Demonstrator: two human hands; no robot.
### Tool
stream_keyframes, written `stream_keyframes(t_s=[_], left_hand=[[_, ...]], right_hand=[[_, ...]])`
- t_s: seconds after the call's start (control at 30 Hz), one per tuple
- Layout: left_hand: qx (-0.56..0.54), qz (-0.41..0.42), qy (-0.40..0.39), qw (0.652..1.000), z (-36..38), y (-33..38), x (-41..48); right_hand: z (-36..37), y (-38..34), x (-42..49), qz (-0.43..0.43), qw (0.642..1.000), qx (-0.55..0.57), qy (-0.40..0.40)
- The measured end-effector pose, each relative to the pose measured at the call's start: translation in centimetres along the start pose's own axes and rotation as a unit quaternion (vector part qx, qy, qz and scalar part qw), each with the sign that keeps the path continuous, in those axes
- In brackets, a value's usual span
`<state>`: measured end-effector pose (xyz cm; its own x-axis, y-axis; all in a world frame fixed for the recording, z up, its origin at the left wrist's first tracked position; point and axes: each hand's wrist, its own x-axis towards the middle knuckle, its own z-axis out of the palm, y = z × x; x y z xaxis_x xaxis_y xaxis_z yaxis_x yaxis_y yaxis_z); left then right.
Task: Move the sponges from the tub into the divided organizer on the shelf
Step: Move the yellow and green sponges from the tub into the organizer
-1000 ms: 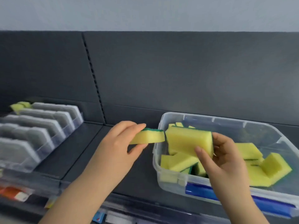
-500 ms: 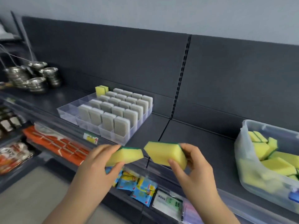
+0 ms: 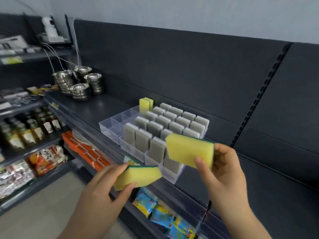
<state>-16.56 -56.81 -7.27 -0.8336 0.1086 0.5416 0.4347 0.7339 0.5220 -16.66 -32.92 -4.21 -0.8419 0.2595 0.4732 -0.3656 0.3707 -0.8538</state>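
My left hand (image 3: 101, 192) pinches a yellow sponge with a green scouring side (image 3: 138, 176), held low in front of the shelf edge. My right hand (image 3: 222, 168) grips a second yellow sponge (image 3: 188, 150) over the near right corner of the clear divided organizer (image 3: 112, 124). Most organizer slots hold upright grey sponges (image 3: 157, 149). Two yellow sponges (image 3: 145, 104) stand in its far left slot, and the other slots of that left column hold nothing. The tub is out of view.
Stacked steel bowls (image 3: 81, 83) stand at the far left of the dark shelf (image 3: 103, 107). Lower shelves hold bottles (image 3: 31, 128), orange packs (image 3: 86, 149) and blue packets (image 3: 155, 211). A slotted upright (image 3: 259, 100) runs down the back panel.
The view has swung left from the tub to the organizer. Both hands have carried their sponges leftward, and the right hand's sponge has risen over the organizer's near right corner.
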Motion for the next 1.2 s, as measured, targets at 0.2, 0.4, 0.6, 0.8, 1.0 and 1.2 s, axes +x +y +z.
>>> stream_keyframes(t_s=[0.2, 0.4, 0.6, 0.8, 1.0, 1.2], left_hand=[[0.025, 0.045, 0.008, 0.999, 1.0, -2.4, 10.9], [0.01, 0.024, 0.026, 0.999, 2.6, -5.2, 17.8], [0.024, 0.029, 0.013, 0.999, 3.1, -9.2, 21.1], [-0.026, 0.048, 0.019, 0.998, 4.2, -14.9, 26.0], [-0.096, 0.107, -0.019, 0.989, 5.3, -22.4, 31.7], [-0.129, 0.13, -0.038, 0.982, 4.9, -30.0, 36.0]], right_hand=[[2.0, 1.7, 9.1, -0.013, 0.998, 0.029, 0.054], [3.7, 3.5, 15.5, -0.009, 0.999, 0.006, 0.044], [5.7, 4.9, 18.2, 0.004, 0.999, -0.029, 0.038], [9.4, 4.2, 22.1, -0.016, 0.993, -0.114, 0.004], [17.6, 2.4, 25.9, -0.013, 0.982, -0.19, -0.011], [26.5, 4.9, 30.4, 0.026, 0.96, -0.278, -0.036]])
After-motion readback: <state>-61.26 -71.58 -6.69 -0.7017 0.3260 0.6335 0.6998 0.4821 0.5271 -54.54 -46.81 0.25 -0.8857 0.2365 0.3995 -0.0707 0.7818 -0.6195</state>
